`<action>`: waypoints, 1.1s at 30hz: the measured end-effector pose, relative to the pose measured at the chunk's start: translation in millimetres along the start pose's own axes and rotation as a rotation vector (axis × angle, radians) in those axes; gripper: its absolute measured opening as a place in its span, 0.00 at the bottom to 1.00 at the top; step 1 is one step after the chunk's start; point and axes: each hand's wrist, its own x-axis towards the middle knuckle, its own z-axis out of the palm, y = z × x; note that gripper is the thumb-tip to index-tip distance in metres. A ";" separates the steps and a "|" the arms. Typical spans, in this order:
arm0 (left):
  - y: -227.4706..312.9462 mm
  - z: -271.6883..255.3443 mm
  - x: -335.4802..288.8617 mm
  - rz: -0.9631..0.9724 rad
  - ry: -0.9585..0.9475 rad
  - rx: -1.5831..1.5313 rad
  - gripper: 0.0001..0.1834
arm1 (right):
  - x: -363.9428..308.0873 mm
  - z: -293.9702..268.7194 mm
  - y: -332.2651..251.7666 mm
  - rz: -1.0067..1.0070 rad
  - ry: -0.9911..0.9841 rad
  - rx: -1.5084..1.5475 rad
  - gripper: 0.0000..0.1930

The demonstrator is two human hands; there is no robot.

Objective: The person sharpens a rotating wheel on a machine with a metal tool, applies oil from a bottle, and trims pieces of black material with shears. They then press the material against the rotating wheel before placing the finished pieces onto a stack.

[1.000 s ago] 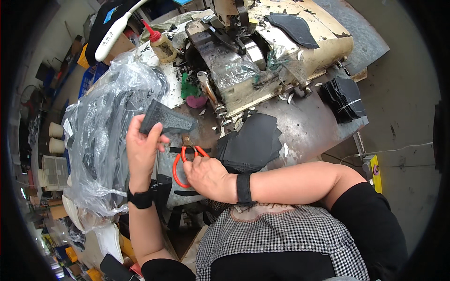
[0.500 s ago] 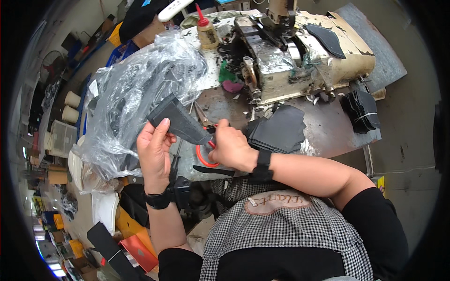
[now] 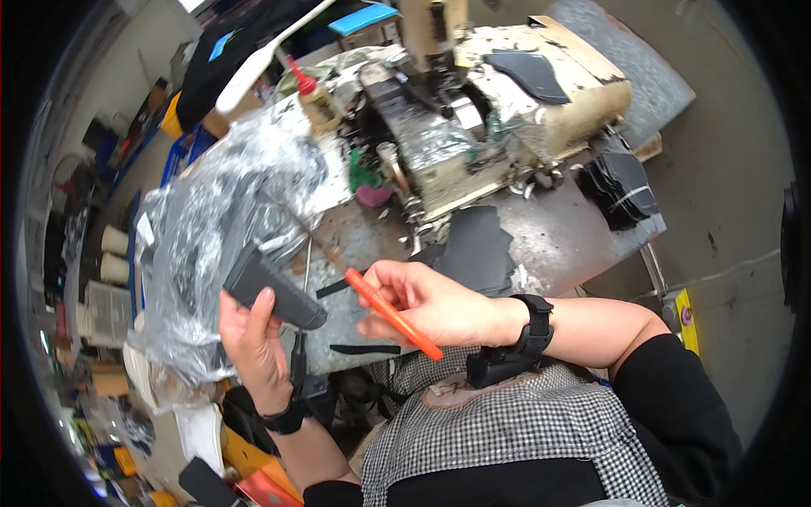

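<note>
My left hand pinches a black, leather-like flat piece between thumb and fingers, above the front left of the table. Just right of it, my right hand is closed around a pair of scissors with orange-red handles. Their blades point up and left, away from the piece, and are blurred. On the table under my hands lie a narrow black strip and a second short strip. A fanned stack of black cut pieces rests beyond my right hand.
Crumpled clear plastic covers the table's left side. A grimy cream sewing machine stands at the back, a black piece on top. A red-tipped bottle stands beside it. A tied black bundle lies near the right edge.
The scissors have moved away from the black piece and swung upright in my right hand. My left hand has shifted left and down with the piece. A second black strip now shows on the table.
</note>
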 end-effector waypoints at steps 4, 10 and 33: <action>11.1 25.6 2.6 0.016 -0.035 -0.061 0.24 | -16.9 -2.7 -20.8 0.054 0.147 -0.238 0.20; 16.7 62.6 2.5 0.078 -0.009 -0.048 0.23 | -56.6 -9.6 -42.2 0.183 0.122 -0.532 0.37; 2.8 143.0 -4.4 0.053 -0.145 0.103 0.28 | -107.4 -49.2 -40.5 0.096 0.118 -0.541 0.46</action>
